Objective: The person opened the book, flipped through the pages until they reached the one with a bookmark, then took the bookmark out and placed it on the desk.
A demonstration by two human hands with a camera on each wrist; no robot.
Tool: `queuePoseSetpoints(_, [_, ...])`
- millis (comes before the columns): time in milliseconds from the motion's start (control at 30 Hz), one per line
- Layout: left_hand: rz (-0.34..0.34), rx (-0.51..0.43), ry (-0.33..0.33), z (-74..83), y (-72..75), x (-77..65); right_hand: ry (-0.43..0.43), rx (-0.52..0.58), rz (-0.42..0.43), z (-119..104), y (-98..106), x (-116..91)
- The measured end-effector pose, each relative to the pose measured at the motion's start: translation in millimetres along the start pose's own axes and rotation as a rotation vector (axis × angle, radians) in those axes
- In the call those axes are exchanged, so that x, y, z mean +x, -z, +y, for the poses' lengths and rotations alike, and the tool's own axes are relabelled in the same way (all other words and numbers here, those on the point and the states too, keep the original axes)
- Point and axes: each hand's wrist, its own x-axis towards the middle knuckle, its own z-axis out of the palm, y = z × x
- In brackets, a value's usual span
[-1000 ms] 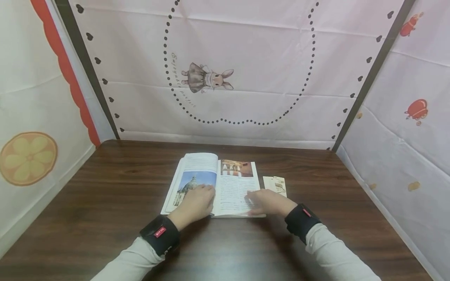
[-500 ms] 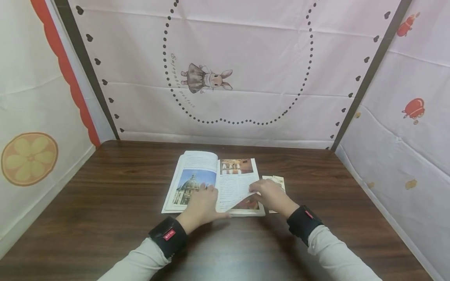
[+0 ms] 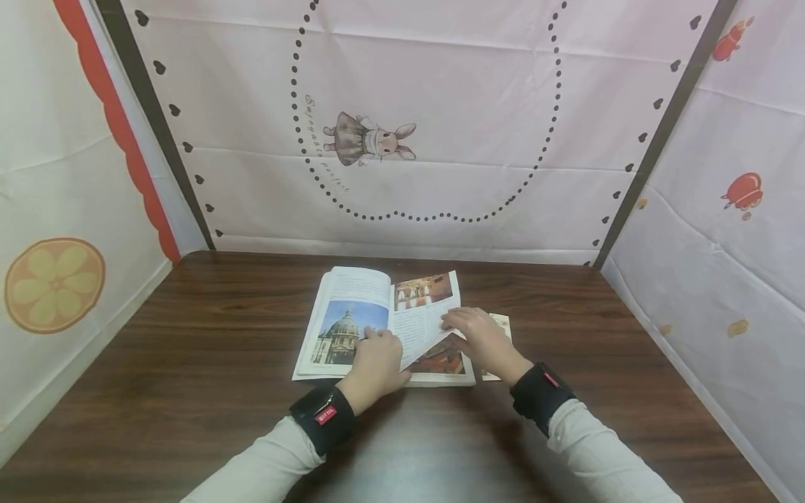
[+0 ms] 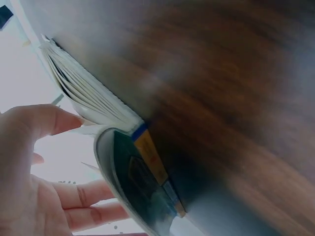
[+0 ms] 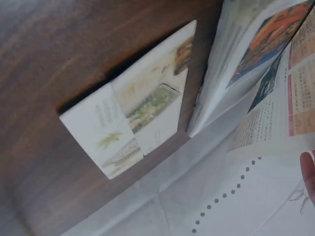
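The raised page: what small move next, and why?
Probably swing the page leftward with the right hand, which holds its raised edge; a picture shows beneath. The left hand rests near the middle of the book, so may need to yield.

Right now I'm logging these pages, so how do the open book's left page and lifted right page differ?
The left page rests on its stack, while the right page slants upward, held near its outer corner by the right hand. The left page has its photo of a domed building below text; the right page has a warm-brown photo above text. Both carry printed text and a photo.
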Motion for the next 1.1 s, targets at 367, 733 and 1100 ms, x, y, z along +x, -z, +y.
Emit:
queuePoseSetpoints(367, [0.094, -0.253, 0.058, -11.4, 5.3, 0.2, -0.258, 0.011, -0.15, 5.3, -7.3, -11.0])
queuePoseSetpoints(733, [0.053, -0.604, 0.195, -27.7, 9.3, -5.4, -0.214, 0.058, -0.408, 0.6, -20.1, -18.4])
queuePoseSetpoints(1100, [0.117, -0.897, 0.449, -69.2, 6.6, -12.9, -0.246, 0.017, -0.394, -2.7, -26.5, -18.7])
